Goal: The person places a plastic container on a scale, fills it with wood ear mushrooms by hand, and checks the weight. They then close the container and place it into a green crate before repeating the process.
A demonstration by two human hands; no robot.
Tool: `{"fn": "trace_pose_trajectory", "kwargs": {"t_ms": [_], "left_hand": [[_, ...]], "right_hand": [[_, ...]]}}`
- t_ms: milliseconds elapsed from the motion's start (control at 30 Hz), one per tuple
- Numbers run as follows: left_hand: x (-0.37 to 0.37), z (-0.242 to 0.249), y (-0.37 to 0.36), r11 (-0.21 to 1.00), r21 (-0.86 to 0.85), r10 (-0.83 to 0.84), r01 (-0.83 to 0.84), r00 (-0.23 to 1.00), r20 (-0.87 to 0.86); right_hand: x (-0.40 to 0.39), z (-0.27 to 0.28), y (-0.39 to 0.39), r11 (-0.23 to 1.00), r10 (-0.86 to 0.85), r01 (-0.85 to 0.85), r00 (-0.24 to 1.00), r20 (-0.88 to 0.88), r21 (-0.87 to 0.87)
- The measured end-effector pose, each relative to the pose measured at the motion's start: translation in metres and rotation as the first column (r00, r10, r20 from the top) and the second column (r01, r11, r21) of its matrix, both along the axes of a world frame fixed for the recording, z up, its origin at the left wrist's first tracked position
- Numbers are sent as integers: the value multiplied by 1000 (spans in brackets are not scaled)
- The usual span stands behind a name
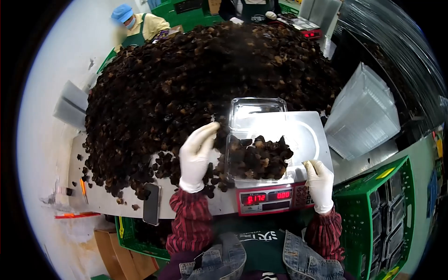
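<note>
A clear plastic box (232, 163) with its lid (258, 112) folded back rests on a scale (305, 135) with a lit red display. Dark, curled pieces that look like wood ear mushrooms (263, 158) fill part of the box. My left hand (196, 158), in a white glove, is just left of the box, fingers stretched upward, with nothing visible in it. My gloved right hand (319, 186) is at the scale's front right edge. Its fingers are curled together; whether they grip the box's rim or the plate is hidden.
A huge mushroom pile (186, 79) covers most of the table. A phone (151, 204) lies at the front edge. Stacked clear boxes (364, 114) stand to the right, above a green crate (373, 196). A co-worker (137, 28) and another person (252, 9) are across the pile.
</note>
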State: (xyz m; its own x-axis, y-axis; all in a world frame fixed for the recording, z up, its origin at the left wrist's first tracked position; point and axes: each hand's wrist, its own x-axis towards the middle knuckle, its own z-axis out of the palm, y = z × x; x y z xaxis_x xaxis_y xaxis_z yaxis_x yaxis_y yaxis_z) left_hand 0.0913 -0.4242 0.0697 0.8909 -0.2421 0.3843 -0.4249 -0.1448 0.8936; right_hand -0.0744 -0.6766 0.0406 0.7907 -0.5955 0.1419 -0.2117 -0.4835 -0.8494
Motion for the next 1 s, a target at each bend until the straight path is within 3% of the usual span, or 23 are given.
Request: {"fn": "trace_pose_trajectory", "kwargs": {"t_ms": [33,133,200,267,333,367,400,433,500,533,600,633,667,733,800,833,867,933,967,1000], "left_hand": [[-2,-11,9,996,-76,35,-41,996,-85],[-12,-34,20,987,-132,71,-86,991,-117],[-20,-34,19,996,17,89,-88,996,-28],[-25,-25,11,992,128,-2,-10,996,87],[-34,-16,-6,989,137,-68,62,997,37],[-36,-15,-14,970,234,-98,68,988,119],[-37,-14,-23,942,331,-135,63,971,198],[-41,-14,-33,882,471,-177,30,946,272],[-46,-14,-49,736,673,-254,-73,891,375],[-46,-12,-54,774,632,-232,-42,910,345],[-43,-7,-54,906,376,-271,195,949,162],[-40,0,-50,904,374,-281,207,947,156],[-32,-4,-46,917,366,-254,161,942,220],[-15,-10,-40,976,210,-105,53,964,245],[17,-10,-37,984,176,-29,-16,967,252],[31,-14,-39,979,197,23,-58,985,174],[48,-22,-39,947,315,34,-60,996,85],[81,-45,-46,948,272,-103,167,967,-235],[90,-45,-50,935,144,-237,323,875,-422],[89,-42,-52,934,142,-245,328,877,-413]], "right_hand": [[1,0,0,1000,-2,2,1000,8,-21],[5,-1,2,998,-42,43,999,10,-43],[9,5,6,999,-45,45,998,-46,-1],[15,6,9,999,-24,22,997,78,38],[23,0,9,1000,-11,11,995,100,-6],[30,1,10,990,59,-37,985,159,-135],[37,2,12,962,134,-76,969,209,-263],[40,11,15,949,167,-146,985,50,-281],[54,2,16,915,301,-259,949,97,-309],[59,0,16,901,339,-293,936,97,-319],[56,8,13,898,330,-284,940,87,-335],[53,13,12,945,269,-238,955,124,-223],[50,16,11,976,204,-189,967,152,-106],[45,1,-2,977,105,-44,950,293,-207],[31,1,-7,997,-77,71,980,186,38],[27,15,-2,966,-165,134,978,125,221],[26,15,-3,966,-168,136,977,133,219],[21,14,-5,925,-227,188,970,84,331],[21,6,-6,887,-237,155,961,140,435],[19,8,-5,888,-243,157,958,151,432]]}}
